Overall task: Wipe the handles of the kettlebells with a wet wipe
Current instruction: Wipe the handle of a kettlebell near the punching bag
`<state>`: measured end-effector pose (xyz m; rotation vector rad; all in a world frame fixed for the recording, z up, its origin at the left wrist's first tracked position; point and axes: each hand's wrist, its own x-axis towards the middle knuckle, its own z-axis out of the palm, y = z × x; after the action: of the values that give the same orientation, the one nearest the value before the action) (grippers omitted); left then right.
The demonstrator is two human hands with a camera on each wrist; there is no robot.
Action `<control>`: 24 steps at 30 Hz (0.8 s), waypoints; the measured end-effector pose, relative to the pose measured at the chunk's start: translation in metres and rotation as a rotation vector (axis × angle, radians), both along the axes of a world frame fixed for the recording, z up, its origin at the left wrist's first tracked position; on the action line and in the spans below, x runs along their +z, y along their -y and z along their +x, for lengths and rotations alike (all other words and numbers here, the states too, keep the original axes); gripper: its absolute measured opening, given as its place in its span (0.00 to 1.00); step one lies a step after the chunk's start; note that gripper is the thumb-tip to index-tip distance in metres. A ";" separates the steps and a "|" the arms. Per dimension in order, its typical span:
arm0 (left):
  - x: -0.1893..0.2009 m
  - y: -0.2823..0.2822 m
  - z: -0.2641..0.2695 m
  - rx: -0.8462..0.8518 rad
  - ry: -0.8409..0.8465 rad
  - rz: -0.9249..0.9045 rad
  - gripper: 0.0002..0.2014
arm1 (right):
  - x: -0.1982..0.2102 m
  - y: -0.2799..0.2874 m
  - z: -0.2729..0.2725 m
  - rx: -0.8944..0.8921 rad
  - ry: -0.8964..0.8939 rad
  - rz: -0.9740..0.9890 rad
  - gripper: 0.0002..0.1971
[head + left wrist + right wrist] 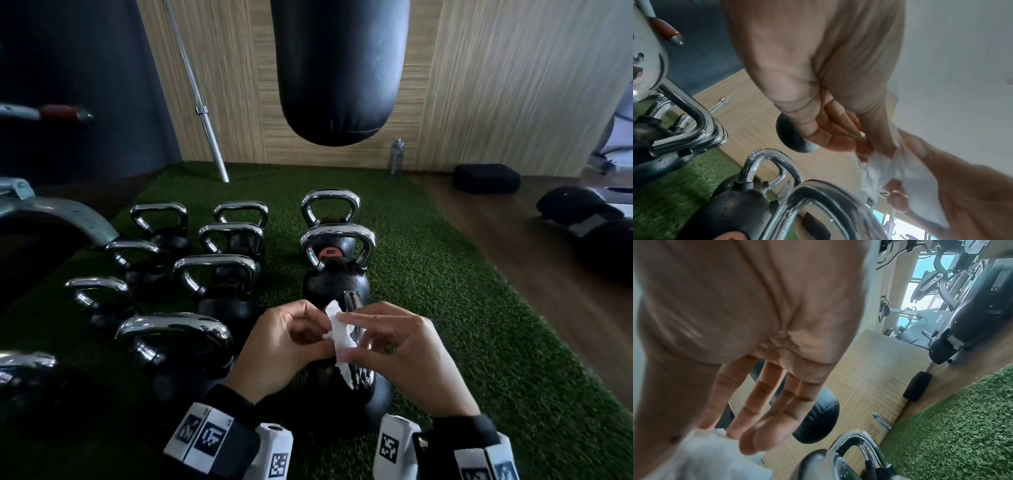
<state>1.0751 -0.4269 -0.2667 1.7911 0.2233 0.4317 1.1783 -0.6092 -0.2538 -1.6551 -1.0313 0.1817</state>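
Note:
Several black kettlebells with chrome handles stand in rows on green turf (445, 291). The nearest kettlebell (373, 401) sits right under my hands, and its handle (352, 301) pokes up between them. Above that handle my left hand (320, 337) and right hand (352, 339) both pinch a crumpled white wet wipe (337, 337). In the left wrist view, the left hand's fingers (838, 142) curl onto the wipe (885, 170) over a chrome handle (818, 194). The right wrist view shows long fingers (756, 426) meeting the wipe (711, 459), with a handle (855, 439) below.
A black punching bag (342, 68) hangs over the far end of the turf. A barbell (198, 99) leans on the wood wall, and a water bottle (396, 156) stands at its foot. A black pad (486, 178) and gloves (582, 212) lie on the wood floor to the right.

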 end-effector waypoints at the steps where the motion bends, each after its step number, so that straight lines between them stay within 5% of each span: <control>1: 0.001 0.001 -0.001 -0.028 -0.008 -0.023 0.12 | -0.003 -0.001 0.001 -0.005 -0.010 0.022 0.22; 7: -0.001 0.005 -0.011 -0.199 -0.091 -0.013 0.23 | -0.014 0.000 0.007 -0.053 -0.013 0.045 0.16; 12: -0.028 0.004 0.003 0.005 -0.221 0.136 0.30 | -0.028 0.008 0.022 -0.209 0.007 0.056 0.13; 18: -0.121 0.025 0.033 -0.124 -0.523 0.619 0.78 | -0.056 0.019 0.046 -0.485 -0.114 0.135 0.12; 20: -0.144 0.045 0.042 0.002 -0.449 0.637 0.77 | -0.064 0.021 0.051 -0.526 -0.141 0.156 0.13; 24: -0.161 0.055 0.048 0.273 -0.166 0.659 0.57 | -0.076 0.019 0.057 -0.556 -0.196 0.153 0.14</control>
<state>1.1227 -0.4824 -0.4281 2.4605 0.4878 0.5960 1.2354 -0.6280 -0.3296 -1.6816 -0.4025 -0.1013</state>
